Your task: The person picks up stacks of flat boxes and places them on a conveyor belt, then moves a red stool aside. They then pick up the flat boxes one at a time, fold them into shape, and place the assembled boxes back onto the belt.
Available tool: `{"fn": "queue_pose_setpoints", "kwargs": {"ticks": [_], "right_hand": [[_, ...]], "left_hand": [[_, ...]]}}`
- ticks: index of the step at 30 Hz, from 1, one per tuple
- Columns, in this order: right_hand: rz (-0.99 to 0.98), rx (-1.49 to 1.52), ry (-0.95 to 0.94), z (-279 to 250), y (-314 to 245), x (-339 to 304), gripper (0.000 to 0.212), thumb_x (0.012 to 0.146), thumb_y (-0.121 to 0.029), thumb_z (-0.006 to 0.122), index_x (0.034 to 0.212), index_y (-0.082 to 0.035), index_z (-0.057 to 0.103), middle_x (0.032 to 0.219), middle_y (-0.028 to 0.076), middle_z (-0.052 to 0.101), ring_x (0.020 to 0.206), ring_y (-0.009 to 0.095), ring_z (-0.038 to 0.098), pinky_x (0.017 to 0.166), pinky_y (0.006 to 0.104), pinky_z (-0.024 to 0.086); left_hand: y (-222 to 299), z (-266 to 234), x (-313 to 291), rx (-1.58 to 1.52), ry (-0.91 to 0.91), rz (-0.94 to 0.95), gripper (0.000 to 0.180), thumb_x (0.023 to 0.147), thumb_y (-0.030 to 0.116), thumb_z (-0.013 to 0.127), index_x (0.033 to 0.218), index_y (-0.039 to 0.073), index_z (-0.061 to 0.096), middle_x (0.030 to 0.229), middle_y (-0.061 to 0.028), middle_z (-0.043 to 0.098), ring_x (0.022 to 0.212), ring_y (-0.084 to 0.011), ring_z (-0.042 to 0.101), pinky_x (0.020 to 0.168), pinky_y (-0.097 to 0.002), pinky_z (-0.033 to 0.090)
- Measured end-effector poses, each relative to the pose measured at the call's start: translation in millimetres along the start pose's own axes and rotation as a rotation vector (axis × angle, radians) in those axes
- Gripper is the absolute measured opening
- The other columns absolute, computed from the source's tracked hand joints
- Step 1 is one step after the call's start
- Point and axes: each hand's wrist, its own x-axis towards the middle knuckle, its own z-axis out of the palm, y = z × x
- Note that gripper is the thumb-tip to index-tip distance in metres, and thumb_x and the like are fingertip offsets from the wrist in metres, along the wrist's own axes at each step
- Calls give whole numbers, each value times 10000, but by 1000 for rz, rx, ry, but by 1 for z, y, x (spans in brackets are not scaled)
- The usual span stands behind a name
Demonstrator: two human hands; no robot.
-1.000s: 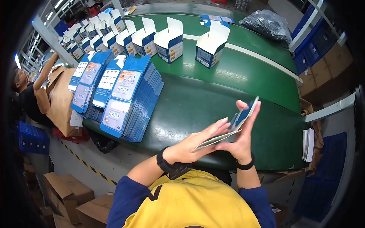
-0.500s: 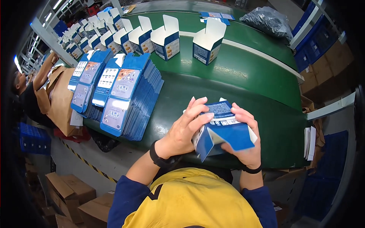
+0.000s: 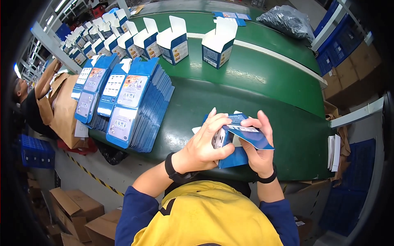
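Note:
Both hands hold a blue and white carton (image 3: 243,141) just above the near edge of the green conveyor belt (image 3: 254,82). My left hand (image 3: 203,145) grips its left side, fingers pressing on the flaps. My right hand (image 3: 258,143) holds the right side, thumb under a raised blue flap. The carton is partly opened into a box shape. To my left lie stacks of flat blue cartons (image 3: 135,106).
A row of upright open-topped cartons (image 3: 174,41) runs along the belt to the far left, with one (image 3: 219,43) nearest. A dark plastic bag (image 3: 287,18) lies far right. Another person (image 3: 28,102) works at left. Cardboard boxes (image 3: 74,209) sit on the floor.
The flat carton held edge-up a second ago has been opened out into a box shape, and both hands have closed over its flaps. The upright cartons on the belt have shifted left.

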Motion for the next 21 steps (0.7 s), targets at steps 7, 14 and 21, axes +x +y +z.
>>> {"fn": "queue_pose_setpoints", "kwargs": {"ticks": [7, 14, 21], "right_hand": [[-224, 241, -194, -17, -1, 13, 335, 742, -320, 732, 976, -88, 674, 1212, 205, 533, 1224, 381, 417, 1030, 510, 279], [-93, -342, -203, -11, -25, 19, 424, 715, -52, 726, 1118, -15, 597, 1132, 188, 598, 1047, 281, 590, 900, 345, 456], [-45, -325, -240, -9, -26, 25, 349, 777, -115, 688, 1098, -2, 610, 1033, 168, 648, 950, 262, 636, 840, 318, 487]], "left_hand": [[1, -8, 10, -123, 11, -10, 429, 569, -2, 687, 961, 139, 584, 1180, -210, 442, 1104, -394, 484, 968, -582, 357], [-2, -13, 7, -138, -106, 30, 739, 620, 80, 783, 1220, 248, 385, 1238, -203, 417, 1095, -341, 504, 1017, -605, 244], [1, -17, 8, -189, -131, -65, 773, 621, 77, 781, 1266, 201, 373, 1215, -193, 425, 1116, -345, 495, 1028, -607, 227]]}}
